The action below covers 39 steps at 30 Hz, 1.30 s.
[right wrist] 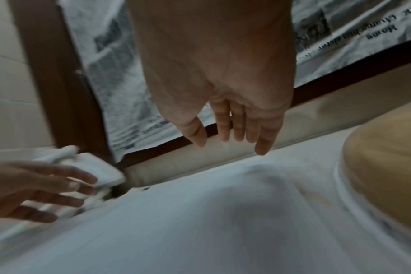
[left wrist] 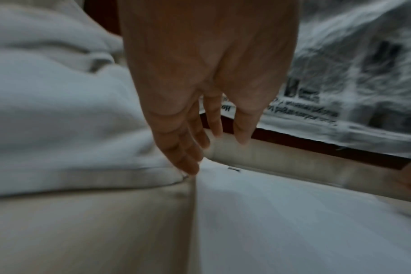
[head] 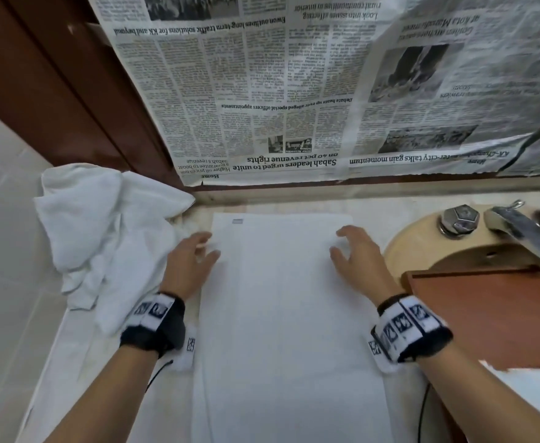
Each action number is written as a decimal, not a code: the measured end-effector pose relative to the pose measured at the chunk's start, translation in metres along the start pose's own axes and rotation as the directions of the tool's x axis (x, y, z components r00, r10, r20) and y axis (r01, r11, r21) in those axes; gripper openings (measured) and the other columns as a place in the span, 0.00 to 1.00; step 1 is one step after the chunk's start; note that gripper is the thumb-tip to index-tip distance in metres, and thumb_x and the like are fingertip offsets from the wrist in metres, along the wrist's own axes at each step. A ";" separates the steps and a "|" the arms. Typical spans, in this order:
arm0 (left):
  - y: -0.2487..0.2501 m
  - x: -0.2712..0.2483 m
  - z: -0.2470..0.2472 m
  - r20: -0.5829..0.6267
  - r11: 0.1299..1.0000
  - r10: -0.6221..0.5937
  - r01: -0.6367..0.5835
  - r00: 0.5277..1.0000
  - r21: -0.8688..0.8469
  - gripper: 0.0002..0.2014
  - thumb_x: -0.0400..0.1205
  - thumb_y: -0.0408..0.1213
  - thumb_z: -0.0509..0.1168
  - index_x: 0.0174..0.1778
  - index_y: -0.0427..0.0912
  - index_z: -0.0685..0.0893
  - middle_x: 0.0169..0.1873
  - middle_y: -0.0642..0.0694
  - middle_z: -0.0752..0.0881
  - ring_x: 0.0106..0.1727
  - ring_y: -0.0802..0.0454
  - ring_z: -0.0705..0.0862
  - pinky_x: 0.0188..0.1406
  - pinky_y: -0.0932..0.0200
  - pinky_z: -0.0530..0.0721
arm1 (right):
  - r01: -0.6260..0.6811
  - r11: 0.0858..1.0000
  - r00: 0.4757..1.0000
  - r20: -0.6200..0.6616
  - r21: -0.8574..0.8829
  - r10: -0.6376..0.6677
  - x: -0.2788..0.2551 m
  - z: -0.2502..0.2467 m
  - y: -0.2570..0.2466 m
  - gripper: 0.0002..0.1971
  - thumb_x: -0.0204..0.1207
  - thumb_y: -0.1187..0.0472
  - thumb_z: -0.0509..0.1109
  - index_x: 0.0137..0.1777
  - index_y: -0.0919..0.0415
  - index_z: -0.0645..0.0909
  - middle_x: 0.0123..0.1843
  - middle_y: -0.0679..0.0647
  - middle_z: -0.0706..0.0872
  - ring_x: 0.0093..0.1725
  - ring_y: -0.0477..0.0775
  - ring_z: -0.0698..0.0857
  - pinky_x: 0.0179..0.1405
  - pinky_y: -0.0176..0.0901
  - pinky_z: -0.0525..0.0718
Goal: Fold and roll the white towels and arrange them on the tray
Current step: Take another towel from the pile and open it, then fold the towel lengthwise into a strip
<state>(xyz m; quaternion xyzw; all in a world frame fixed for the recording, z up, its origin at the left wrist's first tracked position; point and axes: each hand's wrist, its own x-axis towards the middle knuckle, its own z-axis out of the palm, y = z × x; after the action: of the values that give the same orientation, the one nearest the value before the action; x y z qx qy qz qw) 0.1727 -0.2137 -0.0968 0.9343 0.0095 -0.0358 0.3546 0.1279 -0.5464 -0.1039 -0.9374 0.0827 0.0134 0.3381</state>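
A white towel lies flat as a long folded strip on the counter, running from the back wall toward me, with a small grey label near its far left corner. My left hand hovers at its left edge with fingers spread and relaxed, holding nothing; the left wrist view shows the left hand just above the towel edge. My right hand hovers over the towel's far right part, fingers loosely extended; the right hand is empty above the towel. A red-brown tray sits at the right.
A crumpled pile of white towels lies at the back left of the counter. A beige sink basin with a chrome faucet is at the right. Newspaper covers the wall behind. A tiled wall stands at the left.
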 end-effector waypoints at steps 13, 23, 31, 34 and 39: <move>-0.057 -0.214 0.017 0.136 0.996 -0.045 0.033 0.990 0.086 0.17 0.80 0.36 0.72 0.66 0.46 0.84 0.61 0.55 0.68 0.54 0.55 0.75 0.59 0.63 0.72 | 0.034 0.952 0.991 0.135 -0.305 0.008 -0.201 0.070 0.003 0.39 0.81 0.34 0.40 0.88 0.53 0.53 0.90 0.47 0.48 0.88 0.50 0.45 0.84 0.54 0.45; -0.082 -0.240 -0.016 0.121 0.997 -0.061 0.056 0.991 0.043 0.21 0.81 0.28 0.65 0.71 0.45 0.82 0.65 0.47 0.78 0.50 0.52 0.83 0.56 0.56 0.82 | -0.001 0.942 0.986 0.157 -0.336 0.057 -0.212 0.066 0.010 0.38 0.82 0.36 0.38 0.89 0.55 0.47 0.90 0.49 0.45 0.88 0.49 0.42 0.85 0.52 0.40; -0.072 -0.297 0.007 0.304 0.975 0.089 -0.145 0.948 0.166 0.18 0.84 0.59 0.61 0.69 0.63 0.78 0.54 0.57 0.69 0.53 0.57 0.75 0.47 0.60 0.78 | 0.025 0.911 0.972 0.221 -0.411 0.073 -0.290 0.089 -0.001 0.40 0.77 0.31 0.29 0.88 0.47 0.37 0.87 0.40 0.32 0.86 0.47 0.32 0.84 0.58 0.35; -0.075 -0.297 0.006 0.234 0.982 0.054 -0.094 0.971 0.164 0.12 0.83 0.58 0.63 0.51 0.54 0.81 0.47 0.55 0.71 0.46 0.55 0.78 0.42 0.59 0.78 | 0.025 0.891 0.971 0.222 -0.454 0.086 -0.294 0.095 0.003 0.39 0.76 0.31 0.27 0.87 0.43 0.33 0.85 0.38 0.27 0.86 0.49 0.31 0.84 0.59 0.34; -0.083 -0.295 -0.006 0.248 0.988 -0.031 -0.009 0.968 0.157 0.06 0.79 0.44 0.69 0.43 0.49 0.79 0.44 0.52 0.74 0.40 0.54 0.79 0.42 0.56 0.80 | 0.010 0.895 0.979 0.187 -0.445 0.083 -0.295 0.100 0.007 0.38 0.77 0.29 0.29 0.87 0.40 0.35 0.83 0.34 0.26 0.86 0.47 0.31 0.84 0.59 0.34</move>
<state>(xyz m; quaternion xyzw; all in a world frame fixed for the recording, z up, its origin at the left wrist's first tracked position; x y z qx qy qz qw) -0.1244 -0.1452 -0.1259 0.9473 -0.0328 -0.1556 0.2782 -0.1609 -0.4447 -0.1612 -0.9817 0.0604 0.1329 0.1219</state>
